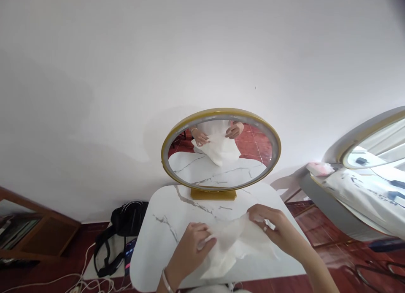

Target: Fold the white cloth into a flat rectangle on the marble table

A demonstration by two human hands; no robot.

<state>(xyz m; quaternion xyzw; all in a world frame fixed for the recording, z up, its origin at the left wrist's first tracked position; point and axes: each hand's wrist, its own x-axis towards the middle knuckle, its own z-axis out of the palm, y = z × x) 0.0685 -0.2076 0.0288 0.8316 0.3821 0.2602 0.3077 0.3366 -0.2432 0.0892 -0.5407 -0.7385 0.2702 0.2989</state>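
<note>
Both hands grip a thin, soft white sheet [230,244], creased and partly see-through, above the marble-patterned white tabletop [152,246]. I cannot tell whether it is paper or cloth. My left hand [193,248], with a light band at the wrist, pinches its left edge between thumb and fingers. On the other side my right hand [274,225], with a ring on one finger, holds the upper right edge. The sheet sags between them toward the table's front. An oval mirror [220,153] with a gold rim reflects both hands and the sheet.
The mirror's gold base [213,194] rests at the table's back edge by the wall. A second table [335,204] at right bears another mirror [379,153], a white printed bag [363,191] and a pink-white packet [320,168]. A black bag [129,219] and white cables [95,284] lie at left.
</note>
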